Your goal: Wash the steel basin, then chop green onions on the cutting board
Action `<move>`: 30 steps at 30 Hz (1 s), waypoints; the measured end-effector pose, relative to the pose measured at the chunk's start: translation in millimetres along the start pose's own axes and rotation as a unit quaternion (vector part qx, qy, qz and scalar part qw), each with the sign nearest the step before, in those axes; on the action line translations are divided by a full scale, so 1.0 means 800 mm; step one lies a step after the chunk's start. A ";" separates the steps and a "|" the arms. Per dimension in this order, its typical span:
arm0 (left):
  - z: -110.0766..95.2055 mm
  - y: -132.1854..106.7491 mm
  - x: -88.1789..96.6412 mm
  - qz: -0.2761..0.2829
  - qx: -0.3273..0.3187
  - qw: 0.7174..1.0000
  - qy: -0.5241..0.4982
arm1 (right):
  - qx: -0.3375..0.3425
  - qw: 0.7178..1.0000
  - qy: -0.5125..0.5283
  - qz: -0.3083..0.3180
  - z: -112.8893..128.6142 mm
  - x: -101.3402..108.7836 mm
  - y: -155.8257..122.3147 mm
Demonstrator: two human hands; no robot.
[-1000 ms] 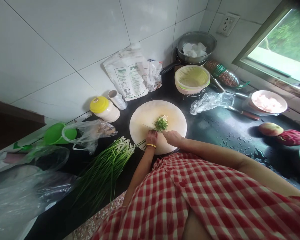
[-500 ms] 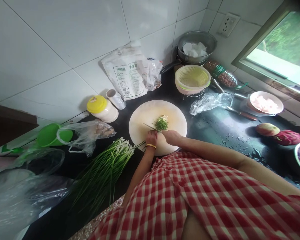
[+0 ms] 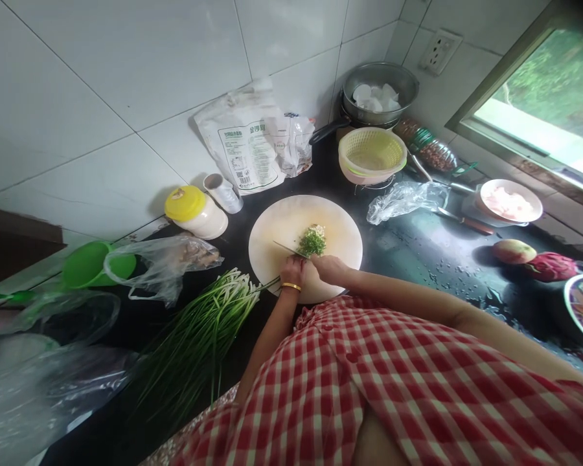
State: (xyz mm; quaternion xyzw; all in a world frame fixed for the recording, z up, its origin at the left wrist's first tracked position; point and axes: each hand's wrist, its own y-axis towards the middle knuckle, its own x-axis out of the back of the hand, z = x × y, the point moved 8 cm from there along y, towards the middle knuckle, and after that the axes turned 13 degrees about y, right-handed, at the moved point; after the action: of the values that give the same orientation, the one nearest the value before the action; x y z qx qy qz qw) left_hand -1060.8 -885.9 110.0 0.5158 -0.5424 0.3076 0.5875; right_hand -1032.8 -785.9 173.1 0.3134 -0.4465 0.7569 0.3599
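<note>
A round pale cutting board (image 3: 282, 226) lies on the dark counter, with a small heap of chopped greens (image 3: 313, 241) at its middle. My right hand (image 3: 329, 268) is closed on the handle of a knife (image 3: 286, 248) whose blade lies across the board beside the heap. My left hand (image 3: 292, 270), with a gold bangle on the wrist, is curled on a few green stalks at the board's near edge, pressed close against the right hand. A large bundle of green onions (image 3: 201, 330) lies on the counter to the left of the board.
Behind the board stand a yellow-lidded jar (image 3: 194, 210), a white food bag (image 3: 245, 152), stacked plastic colanders (image 3: 372, 154) and a metal pot (image 3: 381, 90). Plastic bags (image 3: 162, 259) and a green bowl (image 3: 94, 264) sit left; a pink bowl (image 3: 510, 202), fruit (image 3: 514, 250) and wet counter lie right.
Both hands have stayed at the board's near edge; the knife blade has shifted slightly beside the heap. The camera view has drifted a little.
</note>
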 end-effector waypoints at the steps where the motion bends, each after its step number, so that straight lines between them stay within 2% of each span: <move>1: -0.001 -0.002 0.002 0.003 -0.013 1.000 -0.003 | 0.000 1.000 -0.001 0.001 0.001 -0.003 0.003; 4: -0.006 -0.010 0.010 0.016 -0.053 0.998 -0.005 | -0.002 1.000 0.001 0.003 -0.003 -0.006 0.009; 7: -0.009 -0.018 0.018 0.013 -0.064 0.998 0.004 | 0.001 1.000 -0.003 -0.007 -0.010 0.000 0.007; 10: -0.008 -0.019 0.019 -0.002 -0.056 0.998 0.001 | 0.009 1.000 -0.012 -0.020 -0.012 0.006 -0.003; 14: -0.003 -0.015 0.014 -0.010 -0.040 0.999 -0.008 | 0.015 1.000 -0.021 -0.004 -0.006 0.002 -0.014; 19: 0.003 -0.016 0.013 -0.013 -0.009 1.000 -0.005 | 0.007 1.000 -0.019 0.006 0.001 -0.006 -0.005; 23: 0.002 -0.017 0.014 -0.012 -0.010 1.000 -0.007 | 0.015 1.000 -0.018 0.001 0.003 -0.010 0.007; 30: 0.004 -0.014 0.012 -0.013 -0.001 1.000 0.014 | 0.019 1.000 -0.023 0.002 0.002 -0.003 -0.005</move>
State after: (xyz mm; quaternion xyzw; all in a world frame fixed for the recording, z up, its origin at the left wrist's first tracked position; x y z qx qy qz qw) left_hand -1049.2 -894.0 115.6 0.5180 -0.5275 0.3062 0.5997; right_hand -1028.0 -786.8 173.5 0.3367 -0.4404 0.7588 0.3418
